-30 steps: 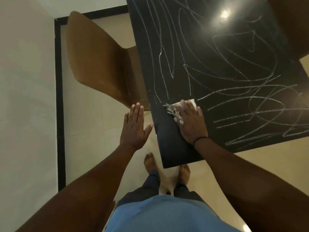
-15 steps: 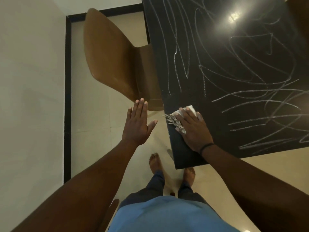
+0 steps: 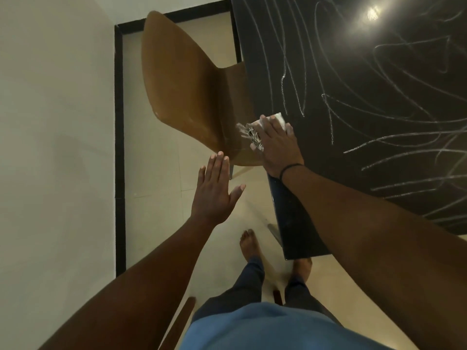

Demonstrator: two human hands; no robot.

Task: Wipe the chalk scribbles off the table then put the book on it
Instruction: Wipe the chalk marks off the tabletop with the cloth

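A black table fills the upper right, its top covered with white chalk scribbles. My right hand lies flat on a white cloth with a patterned edge, pressing it onto the table at its left edge. The strip of table between the cloth and the near corner shows no chalk. My left hand hovers beside the table over the floor, fingers straight and together, holding nothing. No book is in view.
A brown moulded chair stands against the table's left side, just beyond my hands. A pale wall with a dark floor border runs down the left. My bare feet stand on the tiled floor by the table's near corner.
My right hand has slid the cloth away from me along the table's left edge, leaving a wiped strip behind it. The left hand keeps hovering open beside it.
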